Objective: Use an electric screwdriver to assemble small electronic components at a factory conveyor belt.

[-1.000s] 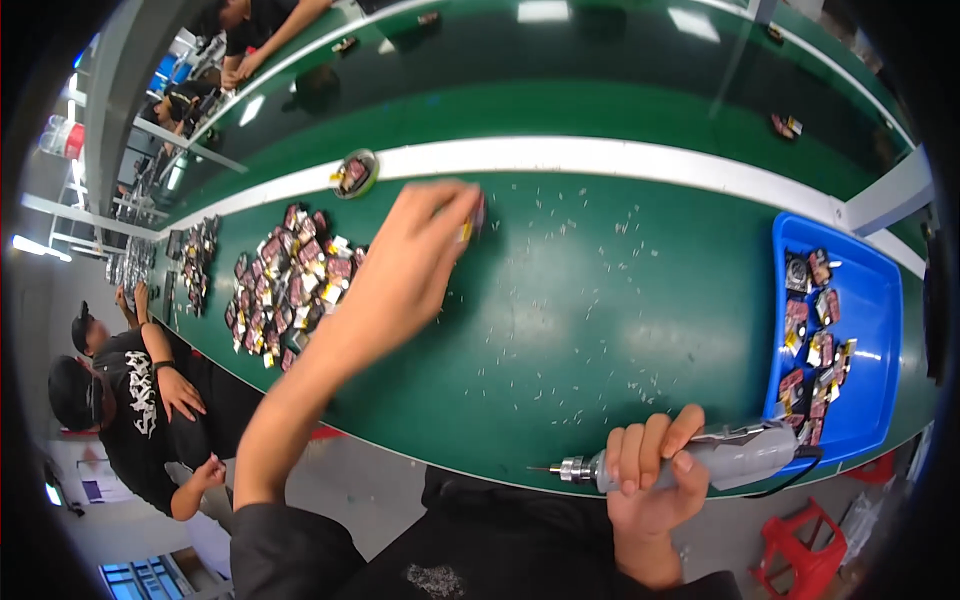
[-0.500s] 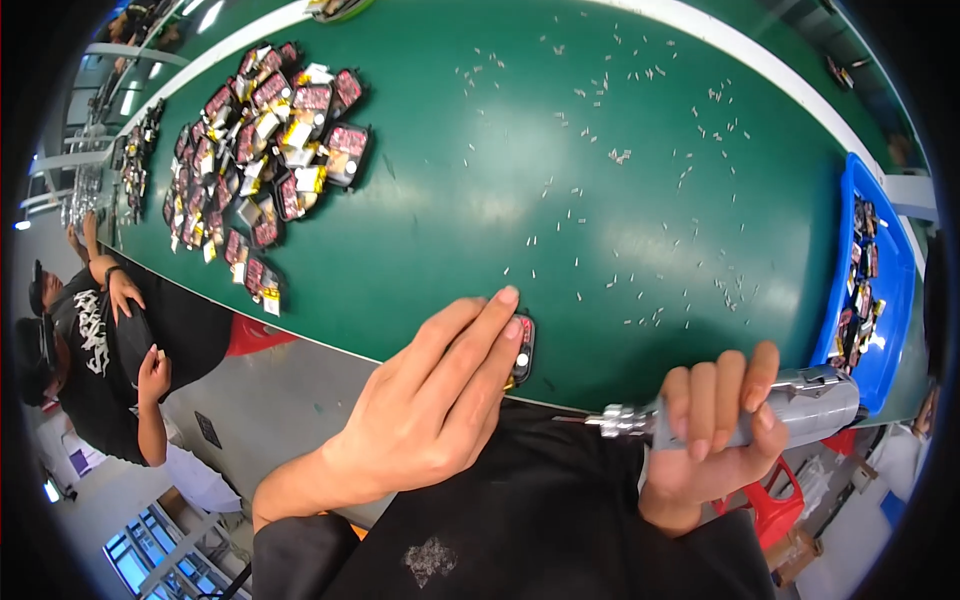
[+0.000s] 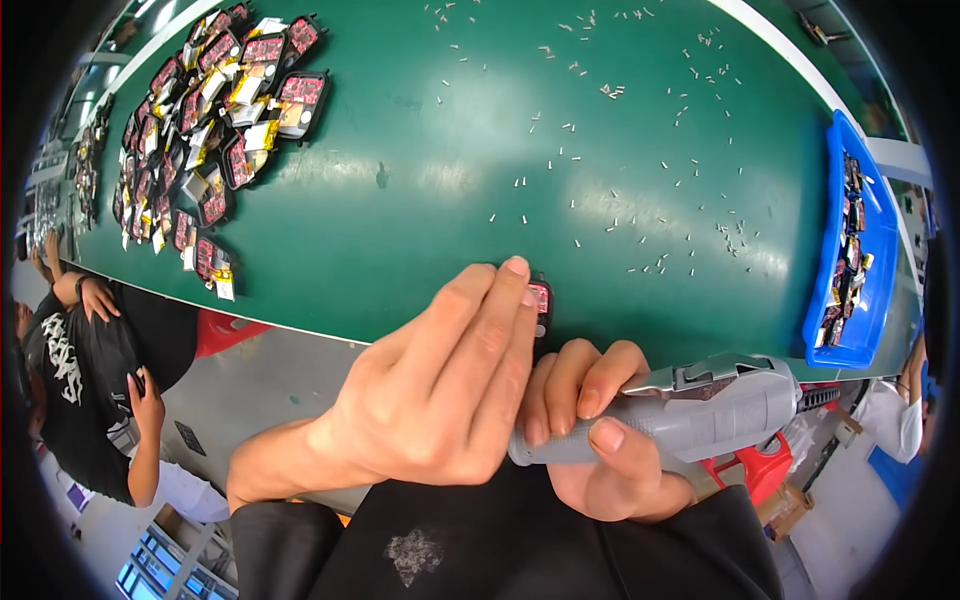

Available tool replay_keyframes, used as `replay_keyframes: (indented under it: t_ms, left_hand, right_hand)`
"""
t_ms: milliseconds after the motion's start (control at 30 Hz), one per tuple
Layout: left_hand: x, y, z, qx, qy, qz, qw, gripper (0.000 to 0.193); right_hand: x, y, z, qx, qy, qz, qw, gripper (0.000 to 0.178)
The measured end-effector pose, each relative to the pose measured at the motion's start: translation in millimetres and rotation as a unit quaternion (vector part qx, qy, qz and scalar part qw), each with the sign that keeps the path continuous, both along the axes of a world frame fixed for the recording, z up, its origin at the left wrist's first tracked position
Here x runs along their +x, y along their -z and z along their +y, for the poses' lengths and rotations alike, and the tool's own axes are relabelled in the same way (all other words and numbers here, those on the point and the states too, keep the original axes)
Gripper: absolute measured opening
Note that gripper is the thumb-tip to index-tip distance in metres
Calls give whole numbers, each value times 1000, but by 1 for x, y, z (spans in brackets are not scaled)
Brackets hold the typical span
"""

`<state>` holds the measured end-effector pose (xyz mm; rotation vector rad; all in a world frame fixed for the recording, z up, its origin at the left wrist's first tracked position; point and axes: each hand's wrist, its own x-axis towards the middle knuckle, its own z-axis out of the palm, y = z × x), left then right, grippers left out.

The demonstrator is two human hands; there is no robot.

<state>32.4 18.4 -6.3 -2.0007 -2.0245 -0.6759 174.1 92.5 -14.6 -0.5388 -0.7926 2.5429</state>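
Observation:
My left hand [image 3: 435, 385] reaches over the table's near edge. Its fingers are pressed together against a small black case [image 3: 543, 325] with a red circuit board in it. The fingers cover most of this case, and the thumb is out of sight. My right hand [image 3: 610, 440] is wrapped round a grey electric screwdriver [image 3: 715, 415] with a metal lever along its side. The tool lies sideways, its front end hidden behind my left hand, so I cannot tell whether its bit touches the case.
A heap of similar open cases [image 3: 205, 120] with boards and silvery battery packs covers the green table's [image 3: 400, 230] left. Many small screws [image 3: 612, 91] lie scattered across the middle and right. More cases fill a blue bin [image 3: 872, 310] at right. A person [image 3: 90, 390] sits at far left.
My right hand has brought the screwdriver leftward, up against my left hand. The left fingers stay at the case. The whole view has shifted a little, the heap sitting farther left and up.

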Motion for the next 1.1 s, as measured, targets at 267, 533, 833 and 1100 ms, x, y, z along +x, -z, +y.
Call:
replay_keyframes:
  t_ms: [267, 533, 833, 1100]
  left_hand:
    - [2, 1, -5, -15, -15, -22, 1000, 28]
    - [3, -13, -10, -127, 9, -52, 991, 28]
    - [11, 2, -12, -64, -34, -23, 997, 25]
    - [6, 7, -12, -44, -22, -35, 998, 26]
  right_hand:
    - [2, -6, 10, -2, 1, -32, 999, 16]
    - [-12, -45, 81, 179, -10, 143, 973, 16]
    - [-41, -40, 82, 175, 39, 130, 975, 18]
    - [-46, -39, 84, 205, 8, 82, 975, 15]
